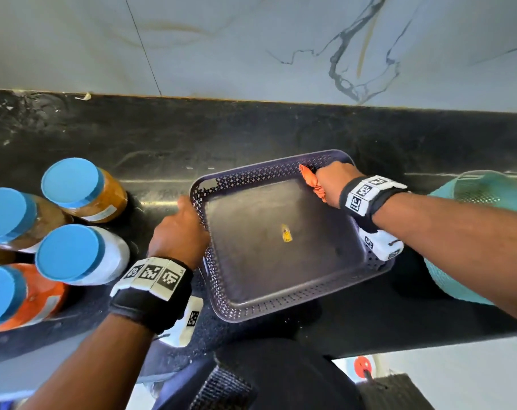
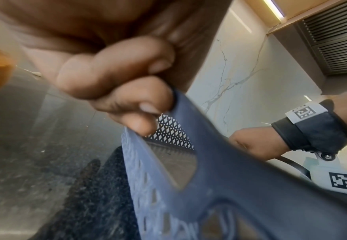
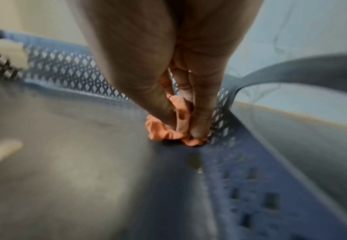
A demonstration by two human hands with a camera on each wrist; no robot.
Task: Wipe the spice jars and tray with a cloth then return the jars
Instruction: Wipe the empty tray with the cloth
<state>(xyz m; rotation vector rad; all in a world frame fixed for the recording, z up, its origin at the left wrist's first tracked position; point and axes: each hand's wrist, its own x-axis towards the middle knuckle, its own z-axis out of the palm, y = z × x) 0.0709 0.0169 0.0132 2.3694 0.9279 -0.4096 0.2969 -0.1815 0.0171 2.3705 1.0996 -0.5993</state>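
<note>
Left hand (image 1: pixel 178 232) is gripping tray (image 1: pixel 269 303) rim; right hand (image 1: pixel 334 180) is wiping the far corner with cloth (image 1: pixel 310 180).
Head: jars (image 1: pixel 71 253) are standing out on counter (image 1: pixel 251 134), left of tray; yellow scrap (image 1: pixel 286 233) is lying on the tray floor. Left wrist: fingers (image 2: pixel 135 107) are hooking the rim. Right wrist: fingers (image 3: pixel 201 113) are pinching bunched orange cloth (image 3: pixel 168 131) into the perforated corner. Judgement: tray wipe underway, jar return pending.

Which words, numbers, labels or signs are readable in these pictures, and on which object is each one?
No word or number can be read.
Jar labels: too small and blurred to read.
Wristband squares: black-and-white coded markers only, no letters.
Yellow sticker on the tray floor: any print is too small to read.
</note>
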